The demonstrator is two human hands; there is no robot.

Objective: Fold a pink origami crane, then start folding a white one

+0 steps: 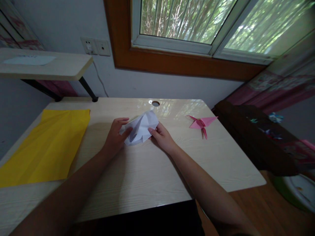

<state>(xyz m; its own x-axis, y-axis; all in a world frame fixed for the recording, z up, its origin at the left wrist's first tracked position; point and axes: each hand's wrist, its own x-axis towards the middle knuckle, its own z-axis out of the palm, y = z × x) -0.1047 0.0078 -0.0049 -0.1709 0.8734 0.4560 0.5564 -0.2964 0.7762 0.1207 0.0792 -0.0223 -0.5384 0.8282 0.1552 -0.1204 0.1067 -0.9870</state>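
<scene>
Between my two hands is a sheet of white paper, partly folded and creased, raised a little over the table. My left hand grips its left edge, with the thumb on the near face and the fingers spread behind. My right hand pinches the right side, thumb on top and fingers underneath. Several fingertips are hidden by the paper. A pink folded paper crane lies to the right of my right hand, apart from it.
On the left of the pale wooden table lies a large yellow sheet with crease lines. A raised shelf stands at the back left on black legs. Near the back edge is a round cable hole. Dark furniture holds small coloured items at right.
</scene>
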